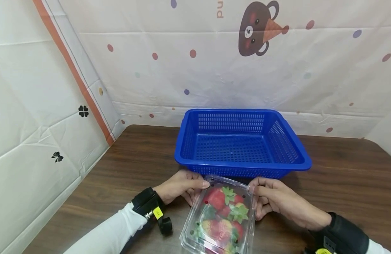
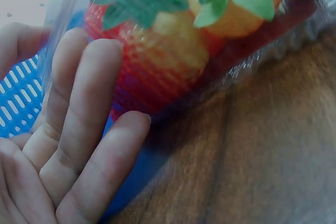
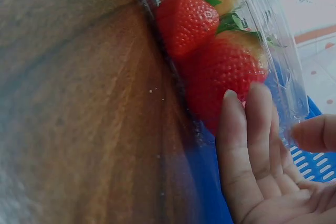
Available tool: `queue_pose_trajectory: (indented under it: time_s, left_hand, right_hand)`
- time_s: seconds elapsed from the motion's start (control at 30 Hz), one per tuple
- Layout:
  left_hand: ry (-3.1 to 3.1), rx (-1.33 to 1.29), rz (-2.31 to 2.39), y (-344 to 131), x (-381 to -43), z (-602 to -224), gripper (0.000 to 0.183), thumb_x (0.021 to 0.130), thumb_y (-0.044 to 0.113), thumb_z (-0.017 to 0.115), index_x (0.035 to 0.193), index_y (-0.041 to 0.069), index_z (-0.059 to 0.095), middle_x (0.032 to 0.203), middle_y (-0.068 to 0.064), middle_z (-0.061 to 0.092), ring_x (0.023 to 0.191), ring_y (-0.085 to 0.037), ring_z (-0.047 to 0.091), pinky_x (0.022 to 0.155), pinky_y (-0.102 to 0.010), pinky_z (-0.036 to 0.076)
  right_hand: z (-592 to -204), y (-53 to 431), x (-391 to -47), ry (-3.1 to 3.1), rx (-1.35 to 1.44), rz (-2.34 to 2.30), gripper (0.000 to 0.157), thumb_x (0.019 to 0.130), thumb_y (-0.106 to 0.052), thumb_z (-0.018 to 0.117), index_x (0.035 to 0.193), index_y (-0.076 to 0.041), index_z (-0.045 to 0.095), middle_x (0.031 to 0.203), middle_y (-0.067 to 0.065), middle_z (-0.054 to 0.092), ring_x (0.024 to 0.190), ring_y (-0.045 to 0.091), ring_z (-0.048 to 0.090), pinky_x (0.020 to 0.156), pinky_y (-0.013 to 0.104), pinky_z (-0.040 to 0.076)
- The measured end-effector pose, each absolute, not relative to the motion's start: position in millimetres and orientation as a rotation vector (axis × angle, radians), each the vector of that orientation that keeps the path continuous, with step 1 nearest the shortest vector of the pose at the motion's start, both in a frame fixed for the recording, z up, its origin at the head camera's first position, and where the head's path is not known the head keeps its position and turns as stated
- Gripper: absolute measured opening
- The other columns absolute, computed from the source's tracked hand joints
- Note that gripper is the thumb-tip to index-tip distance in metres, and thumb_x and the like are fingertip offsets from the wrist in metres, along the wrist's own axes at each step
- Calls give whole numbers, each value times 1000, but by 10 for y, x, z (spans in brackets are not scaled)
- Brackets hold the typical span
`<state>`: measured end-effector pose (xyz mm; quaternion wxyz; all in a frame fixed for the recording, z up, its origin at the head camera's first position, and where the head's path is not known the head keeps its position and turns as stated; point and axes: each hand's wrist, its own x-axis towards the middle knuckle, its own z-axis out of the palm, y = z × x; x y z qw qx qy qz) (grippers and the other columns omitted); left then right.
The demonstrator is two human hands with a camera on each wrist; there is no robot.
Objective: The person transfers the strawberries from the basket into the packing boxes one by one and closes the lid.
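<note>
A clear plastic clamshell box (image 1: 195,229) of red strawberries (image 1: 216,199) with green leaves lies between the two hands, its lid down. At its far left corner my left hand (image 1: 186,187) holds it, the thumb on the lid's edge. My right hand (image 1: 278,199) grips the far right corner, thumb near the lid's rim. In the left wrist view, fingers (image 2: 94,87) touch the box wall beside a strawberry (image 2: 163,61). The right wrist view has fingertips (image 3: 257,98) against the wall by a large strawberry (image 3: 226,72).
Just beyond the box stands a blue perforated plastic basket (image 1: 243,164), nothing visible inside. Both are on a dark wood-grain table (image 1: 144,151). A pale patterned cloth (image 1: 144,77) hangs behind and at the left.
</note>
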<state>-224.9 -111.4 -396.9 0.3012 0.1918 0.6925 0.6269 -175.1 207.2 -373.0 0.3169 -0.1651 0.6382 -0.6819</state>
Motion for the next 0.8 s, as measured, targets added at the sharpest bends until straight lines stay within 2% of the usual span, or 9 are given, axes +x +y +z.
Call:
queue_pose_trajectory:
  time_s: [0.13, 0.23, 0.37, 0.63, 0.73, 0.8]
  left_hand:
    - [1823, 510, 1681, -1106, -2259, -3970, 23, 90, 32, 65, 85, 10, 58, 62, 3, 58, 52, -10, 58, 46, -23, 55]
    - [1809, 520, 1691, -1100, -2267, -3981, 22, 91, 31, 62, 87, 10, 56, 62, 4, 55, 51, -8, 53, 45, -20, 50]
    - [1810, 520, 1702, -1087, -2270, -3998, 23, 92, 33, 61, 91, 10, 57, 65, 5, 54, 53, -7, 50, 45, -18, 46]
    - [1844, 494, 1684, -1067, -2274, -4020, 28, 93, 39, 62, 92, 11, 57, 69, 5, 58, 56, -6, 53, 45, -17, 47]
    - [1867, 475, 1698, -1055, -2264, -4019, 30, 91, 40, 64, 92, 11, 59, 71, 5, 60, 59, -8, 56, 47, -19, 49]
    - [1888, 466, 1700, -1051, -2257, -4014, 31, 90, 41, 65, 91, 11, 59, 71, 5, 60, 61, -8, 57, 47, -20, 50]
  right_hand:
    - [-3767, 2051, -1751, 1703, -459, -1822, 24, 106, -21, 40, 104, -1, 54, 83, 4, 62, 72, 17, 62, 68, 32, 61]
    - [-3778, 2024, -1744, 1788, -437, -1796, 28, 106, -25, 41, 100, -2, 56, 80, 4, 61, 71, 17, 61, 68, 36, 61]
    - [-3774, 1985, -1732, 1933, -364, -1745, 33, 103, -30, 47, 103, 2, 56, 79, 5, 58, 70, 18, 58, 67, 39, 61]
    - [-3765, 1941, -1717, 1964, -369, -1726, 37, 101, -29, 52, 120, 3, 56, 97, 10, 63, 72, 15, 58, 61, 27, 58]
    - [-3770, 1934, -1712, 1978, -393, -1726, 36, 101, -28, 52, 120, 2, 58, 94, 9, 64, 66, 13, 56, 55, 25, 56]
    - [-3779, 1936, -1709, 1998, -408, -1723, 35, 100, -27, 53, 119, 2, 59, 87, 5, 62, 60, 11, 53, 50, 23, 53]
